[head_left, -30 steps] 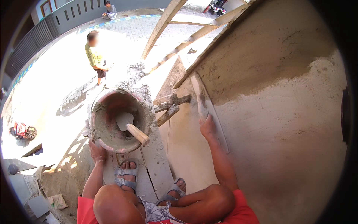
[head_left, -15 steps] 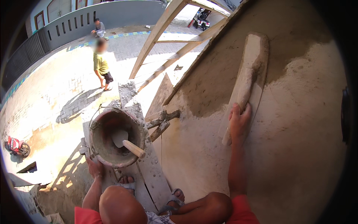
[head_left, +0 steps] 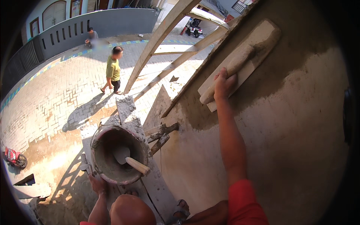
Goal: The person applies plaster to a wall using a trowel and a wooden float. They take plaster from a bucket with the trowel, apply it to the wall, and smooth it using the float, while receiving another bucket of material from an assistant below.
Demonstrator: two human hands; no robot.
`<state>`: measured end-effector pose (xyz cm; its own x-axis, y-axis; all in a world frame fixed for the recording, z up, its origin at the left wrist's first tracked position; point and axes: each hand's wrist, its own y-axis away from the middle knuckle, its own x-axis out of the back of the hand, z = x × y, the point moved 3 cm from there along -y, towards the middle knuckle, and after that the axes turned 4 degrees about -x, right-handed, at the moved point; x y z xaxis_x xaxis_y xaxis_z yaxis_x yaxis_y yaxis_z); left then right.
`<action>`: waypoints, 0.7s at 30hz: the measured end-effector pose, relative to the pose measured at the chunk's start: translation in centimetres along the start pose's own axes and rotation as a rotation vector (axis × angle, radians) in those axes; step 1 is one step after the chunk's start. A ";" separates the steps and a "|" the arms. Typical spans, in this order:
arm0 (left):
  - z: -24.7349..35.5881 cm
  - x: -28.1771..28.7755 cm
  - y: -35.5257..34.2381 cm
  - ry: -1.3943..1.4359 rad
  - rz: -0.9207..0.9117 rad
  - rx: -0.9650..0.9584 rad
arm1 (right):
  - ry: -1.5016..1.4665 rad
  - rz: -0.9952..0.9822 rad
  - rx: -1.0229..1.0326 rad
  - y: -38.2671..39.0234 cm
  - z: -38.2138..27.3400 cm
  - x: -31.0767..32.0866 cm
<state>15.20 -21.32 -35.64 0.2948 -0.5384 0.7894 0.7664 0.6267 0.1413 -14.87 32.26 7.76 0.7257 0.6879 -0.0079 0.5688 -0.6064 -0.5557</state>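
Note:
My right hand (head_left: 224, 85) is closed round the handle of a long wooden plastering float (head_left: 258, 45). The float lies slantwise against the wall (head_left: 277, 138), on a dark patch of wet plaster. At the lower left, my left hand (head_left: 98, 185) grips the edge of the scaffold plank (head_left: 157, 187), close beside a mortar-crusted bucket (head_left: 101, 165); its fingertips are partly hidden. Inside the bucket rests a trowel (head_left: 138, 165), its wooden handle leaning over the rim toward me.
I am squatting on raised planks beside the wall. A wooden frame (head_left: 157, 45) rises beyond the bucket, with rough timber (head_left: 163, 133) near the wall. On the paved ground below are a standing person (head_left: 113, 71), a crouching person (head_left: 91, 36) and a red motorbike (head_left: 15, 157).
My right hand has slid the float up and left along the wall, tilting it more. My left hand stays by the bucket. The standing person has turned and moved; the whole view has shifted slightly.

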 end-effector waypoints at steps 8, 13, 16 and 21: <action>-0.7 -0.6 0.0 -0.041 -0.044 0.085 | -0.038 -0.063 -0.123 3.7 9.6 -2.8; 0.0 -0.9 0.4 -0.095 -0.079 0.183 | 0.008 -0.119 -0.070 3.8 12.4 -1.4; -1.0 -1.2 0.0 -0.089 -0.086 0.230 | 0.058 -0.104 -0.052 0.8 7.1 -1.3; -0.5 -1.0 -0.2 -0.043 -0.133 0.277 | 0.014 -0.115 -0.059 -7.1 -6.2 -1.8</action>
<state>15.08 -21.15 -36.80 0.1736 -0.6056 0.7766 0.6104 0.6850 0.3977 -17.79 32.83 16.89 0.6596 0.7488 0.0643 0.6697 -0.5468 -0.5026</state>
